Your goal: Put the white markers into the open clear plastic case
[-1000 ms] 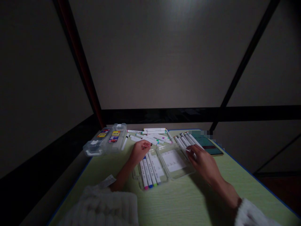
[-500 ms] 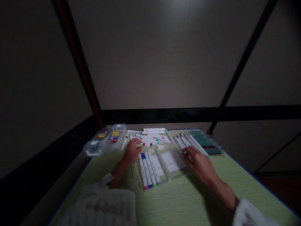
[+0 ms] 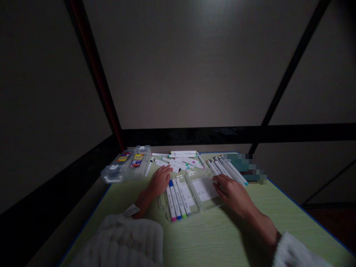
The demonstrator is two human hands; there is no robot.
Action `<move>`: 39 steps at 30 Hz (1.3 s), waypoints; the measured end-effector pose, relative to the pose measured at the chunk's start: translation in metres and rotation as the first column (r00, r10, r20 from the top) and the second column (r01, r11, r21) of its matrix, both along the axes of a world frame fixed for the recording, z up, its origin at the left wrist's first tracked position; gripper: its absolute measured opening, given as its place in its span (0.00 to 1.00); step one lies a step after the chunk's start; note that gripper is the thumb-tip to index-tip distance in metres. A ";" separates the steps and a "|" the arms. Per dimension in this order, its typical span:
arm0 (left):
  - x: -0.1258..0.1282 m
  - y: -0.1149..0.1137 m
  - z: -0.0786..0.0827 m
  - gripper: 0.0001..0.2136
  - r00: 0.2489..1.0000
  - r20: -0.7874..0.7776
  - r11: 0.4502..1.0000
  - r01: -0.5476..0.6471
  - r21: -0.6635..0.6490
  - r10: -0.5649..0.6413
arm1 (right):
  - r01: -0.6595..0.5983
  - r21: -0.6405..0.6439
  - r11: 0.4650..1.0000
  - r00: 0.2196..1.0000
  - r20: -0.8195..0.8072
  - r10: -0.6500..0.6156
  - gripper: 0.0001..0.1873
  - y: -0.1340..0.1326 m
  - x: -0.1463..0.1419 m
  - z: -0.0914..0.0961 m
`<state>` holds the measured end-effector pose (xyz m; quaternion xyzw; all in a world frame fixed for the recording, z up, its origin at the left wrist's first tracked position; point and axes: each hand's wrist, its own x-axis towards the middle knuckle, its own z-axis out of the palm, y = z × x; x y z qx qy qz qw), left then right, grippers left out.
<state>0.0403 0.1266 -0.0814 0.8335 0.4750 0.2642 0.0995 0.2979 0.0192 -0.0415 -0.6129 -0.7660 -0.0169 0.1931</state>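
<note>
From the head camera, a clear case [image 3: 213,203] lies open on the light green table [image 3: 211,237], with four white markers [image 3: 175,200] side by side in its left half. The left hand [image 3: 159,181] is palm down by the loose markers [image 3: 180,163], and the right hand [image 3: 233,191] is bent at the case's right edge, near a row of more markers [image 3: 222,167]; I cannot tell if either hand is pinching anything.

Room: dim corner, looks homelike, exact kind unclear
Walls [image 3: 189,74]: plain grey, dark trim [image 3: 191,136]
Table [image 3: 200,237]: pale green woodgrain
Markers [image 3: 179,163]: scattered across it
</note>
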 end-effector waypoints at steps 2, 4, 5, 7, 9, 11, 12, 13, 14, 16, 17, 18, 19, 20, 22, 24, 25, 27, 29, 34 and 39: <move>0.000 0.001 -0.002 0.17 0.999 -0.032 1.000 -0.002 0.010 0.002 | -0.007 -0.011 1.000 1.000 0.011 0.007 0.13 0.000 0.000 0.000; 0.000 0.003 -0.003 0.17 0.996 -0.083 1.000 -0.011 0.029 0.014 | -0.011 -0.030 0.999 1.000 0.027 0.012 0.12 0.000 -0.001 0.000; 0.000 0.003 -0.003 0.18 0.994 -0.105 0.999 -0.015 0.039 0.019 | -0.015 -0.039 0.999 0.999 0.035 0.016 0.12 0.000 -0.001 0.000; 0.000 0.003 -0.002 0.17 0.991 -0.129 0.998 -0.016 0.057 0.023 | -0.022 -0.047 0.999 0.999 0.047 0.024 0.11 0.000 -0.002 0.000; 0.001 0.002 0.000 0.16 0.992 -0.129 0.998 -0.009 0.070 0.018 | -0.033 -0.053 0.998 0.998 0.051 0.036 0.11 0.001 -0.002 -0.001; 0.001 -0.001 0.003 0.15 0.993 -0.116 0.998 -0.010 0.069 0.018 | -0.043 -0.066 0.997 0.998 0.051 0.046 0.11 0.001 -0.002 -0.003; 0.001 -0.002 0.004 0.13 0.994 -0.109 0.998 -0.015 0.062 0.022 | -0.044 -0.071 0.996 0.998 0.051 0.048 0.11 0.001 -0.002 -0.003; 0.002 -0.003 0.006 0.12 0.994 -0.103 0.998 -0.024 0.052 0.029 | -0.044 -0.076 0.996 0.998 0.050 0.047 0.11 0.002 -0.002 -0.004; 0.002 -0.004 0.007 0.11 0.994 -0.099 0.998 -0.034 0.043 0.039 | -0.042 -0.079 0.996 0.998 0.051 0.046 0.11 0.002 -0.002 -0.004; 0.002 -0.004 0.008 0.09 0.994 -0.101 0.998 -0.045 0.035 0.048 | -0.042 -0.089 0.995 0.997 0.054 0.047 0.11 0.002 -0.001 -0.004; 0.002 -0.004 0.008 0.08 0.993 -0.107 0.998 -0.042 0.040 0.046 | -0.045 -0.097 0.994 0.997 0.057 0.051 0.10 0.002 -0.001 -0.004; 0.002 -0.004 0.008 0.08 0.992 -0.115 0.998 -0.037 0.050 0.043 | -0.050 -0.108 0.993 0.997 0.060 0.057 0.10 0.002 -0.001 -0.004; 0.002 -0.003 0.008 0.08 0.992 -0.124 0.998 -0.029 0.063 0.037 | -0.053 -0.119 0.992 0.996 0.062 0.061 0.10 0.002 -0.001 -0.004; 0.001 -0.003 0.008 0.09 0.990 -0.136 0.997 -0.020 0.074 0.030 | -0.055 -0.127 0.990 0.996 0.064 0.064 0.10 0.002 -0.001 -0.004; 0.001 -0.003 0.008 0.10 0.988 -0.157 0.997 0.003 0.083 0.010 | -0.053 -0.133 0.990 0.996 0.066 0.062 0.10 0.002 -0.002 -0.003; 0.001 -0.003 0.009 0.11 0.986 -0.166 0.997 0.029 0.075 -0.016 | -0.044 -0.127 0.991 0.996 0.069 0.053 0.10 0.001 -0.002 -0.002; 0.001 -0.003 0.010 0.11 0.986 -0.166 0.997 0.041 0.067 -0.029 | -0.040 -0.124 0.992 0.996 0.069 0.049 0.10 0.001 -0.003 -0.002; 0.001 -0.004 0.011 0.12 0.986 -0.157 0.997 0.055 0.054 -0.046 | -0.038 -0.119 0.992 0.997 0.067 0.046 0.10 0.001 -0.003 -0.001; 0.001 -0.004 0.011 0.13 0.988 -0.147 0.997 0.059 0.043 -0.052 | -0.039 -0.116 0.992 0.997 0.067 0.047 0.10 0.000 -0.003 -0.001; 0.002 -0.001 0.010 0.13 0.990 -0.121 0.996 0.080 0.034 -0.075 | -0.038 -0.117 0.992 0.996 0.082 0.047 0.09 0.001 -0.001 -0.003; 0.000 0.001 0.009 0.14 0.991 -0.085 0.994 0.109 0.024 -0.106 | -0.035 -0.107 0.994 0.997 0.068 0.042 0.10 0.002 -0.001 -0.004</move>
